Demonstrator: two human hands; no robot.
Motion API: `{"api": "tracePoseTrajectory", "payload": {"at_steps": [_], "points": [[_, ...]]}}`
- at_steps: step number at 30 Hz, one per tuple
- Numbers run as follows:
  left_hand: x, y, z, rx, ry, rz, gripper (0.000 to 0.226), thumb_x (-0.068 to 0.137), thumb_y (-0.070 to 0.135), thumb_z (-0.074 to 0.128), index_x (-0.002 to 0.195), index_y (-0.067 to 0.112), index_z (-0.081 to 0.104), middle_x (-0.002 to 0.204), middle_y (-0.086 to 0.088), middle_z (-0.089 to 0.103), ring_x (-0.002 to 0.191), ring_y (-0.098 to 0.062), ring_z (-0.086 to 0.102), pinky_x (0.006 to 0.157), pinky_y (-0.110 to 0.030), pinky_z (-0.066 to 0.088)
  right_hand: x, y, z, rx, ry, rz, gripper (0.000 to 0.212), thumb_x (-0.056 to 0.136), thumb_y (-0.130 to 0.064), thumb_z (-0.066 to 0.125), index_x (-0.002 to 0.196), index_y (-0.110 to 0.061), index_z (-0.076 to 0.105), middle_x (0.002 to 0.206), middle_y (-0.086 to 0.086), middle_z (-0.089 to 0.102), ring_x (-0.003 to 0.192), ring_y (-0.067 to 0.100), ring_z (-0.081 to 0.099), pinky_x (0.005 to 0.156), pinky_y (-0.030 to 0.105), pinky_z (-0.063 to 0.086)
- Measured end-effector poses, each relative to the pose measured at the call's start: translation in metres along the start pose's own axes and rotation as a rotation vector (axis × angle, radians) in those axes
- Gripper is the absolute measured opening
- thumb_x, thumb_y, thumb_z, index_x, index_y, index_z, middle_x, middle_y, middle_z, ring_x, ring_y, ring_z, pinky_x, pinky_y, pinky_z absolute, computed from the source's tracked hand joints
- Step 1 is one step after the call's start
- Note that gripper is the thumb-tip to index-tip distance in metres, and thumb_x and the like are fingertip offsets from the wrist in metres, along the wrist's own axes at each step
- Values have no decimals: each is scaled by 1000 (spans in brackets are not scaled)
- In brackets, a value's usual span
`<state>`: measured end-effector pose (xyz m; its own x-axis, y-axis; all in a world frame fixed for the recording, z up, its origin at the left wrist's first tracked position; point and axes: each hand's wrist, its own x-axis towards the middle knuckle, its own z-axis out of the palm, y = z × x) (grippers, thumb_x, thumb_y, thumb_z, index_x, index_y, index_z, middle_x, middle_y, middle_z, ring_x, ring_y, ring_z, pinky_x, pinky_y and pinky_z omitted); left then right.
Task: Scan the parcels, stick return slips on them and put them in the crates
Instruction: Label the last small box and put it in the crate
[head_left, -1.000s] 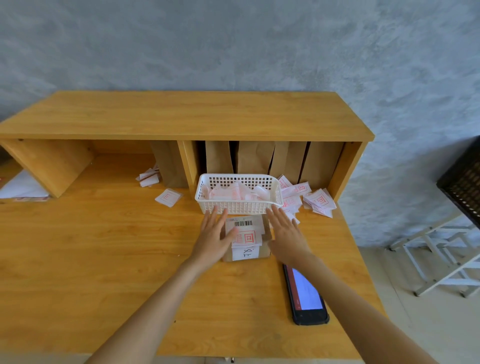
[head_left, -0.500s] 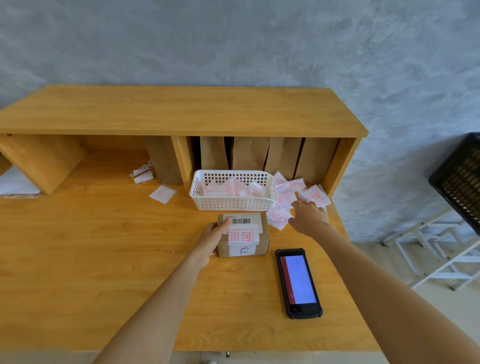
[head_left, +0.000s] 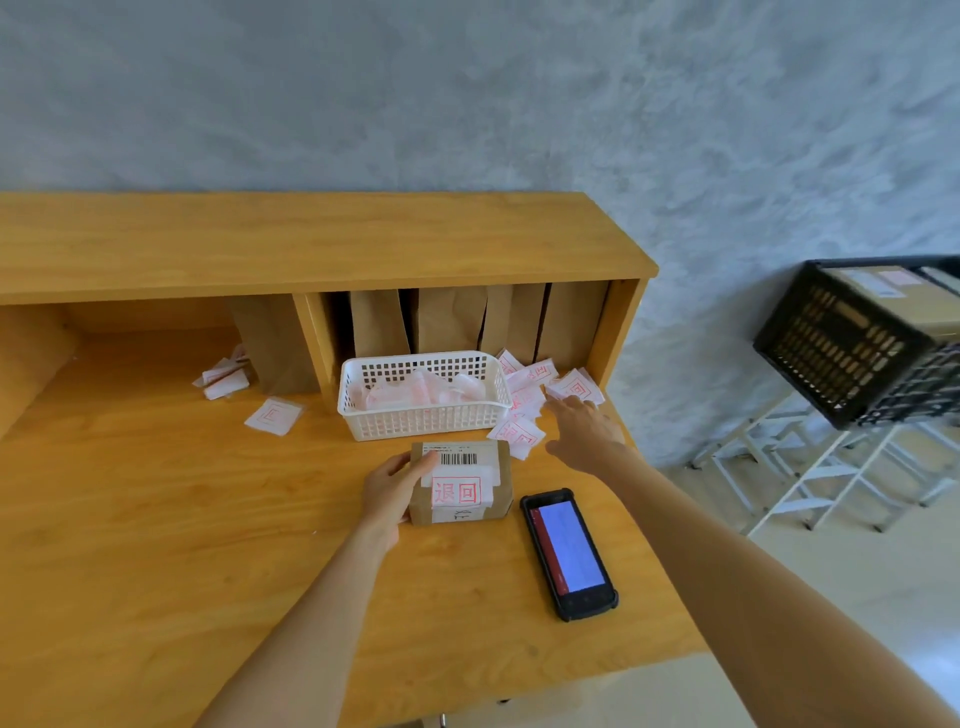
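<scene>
A small brown parcel (head_left: 498, 493) lies on the wooden desk (head_left: 156, 519), with a barcode label and a red-printed return slip (head_left: 457, 491) stuck on top. My left hand (head_left: 392, 491) grips the parcel's left end, thumb on its top. My right hand (head_left: 582, 428) reaches with straight fingers to the loose return slips (head_left: 535, 384) scattered right of the white basket (head_left: 423, 421); its fingertips touch one. A black handheld scanner (head_left: 569, 553) lies screen up to the right of the parcel. A black crate (head_left: 852, 348) with boxes in it stands at the right.
The desk's upper shelf (head_left: 311, 244) overhangs cubbies holding brown paper bags (head_left: 452, 322). More slips lie at the left (head_left: 272, 415). White folding frames (head_left: 831, 467) stand on the floor under the crate. The desk's right edge is close to my right forearm.
My right hand left the parcel and moved right to the loose slips. My left hand shifted to grip the parcel's left end. The view swung right, bringing the crate into sight.
</scene>
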<state>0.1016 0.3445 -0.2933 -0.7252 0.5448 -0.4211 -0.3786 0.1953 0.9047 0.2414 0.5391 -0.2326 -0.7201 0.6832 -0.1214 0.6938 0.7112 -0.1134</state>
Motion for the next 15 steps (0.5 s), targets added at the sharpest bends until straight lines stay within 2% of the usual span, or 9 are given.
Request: {"api": "tracePoseTrajectory", "payload": {"at_steps": [3, 11, 15], "points": [[-5, -2, -7, -3, -22, 19, 9, 84, 28, 74, 89, 26, 67, 88, 1, 72, 79, -13, 66, 58, -29, 47, -14, -9, -7, -22, 34, 22, 60, 91, -21, 62, 146, -19, 36, 148, 4, 40, 130, 26, 44, 98, 39, 46], [-20, 1, -19, 29, -41, 60, 11, 81, 29, 77, 84, 25, 68, 87, 1, 72, 83, -15, 65, 63, -31, 47, -57, -21, -21, -15, 78, 119, 63, 92, -20, 58, 148, -22, 31, 145, 5, 42, 131, 26, 40, 99, 40, 43], [-26, 14, -19, 27, -83, 66, 21, 82, 34, 75, 94, 20, 65, 94, 0, 70, 91, -18, 62, 76, -39, 49, -76, -16, -35, -28, 108, 181, 56, 92, -18, 56, 144, -17, 37, 143, 7, 43, 129, 27, 42, 100, 40, 42]]}}
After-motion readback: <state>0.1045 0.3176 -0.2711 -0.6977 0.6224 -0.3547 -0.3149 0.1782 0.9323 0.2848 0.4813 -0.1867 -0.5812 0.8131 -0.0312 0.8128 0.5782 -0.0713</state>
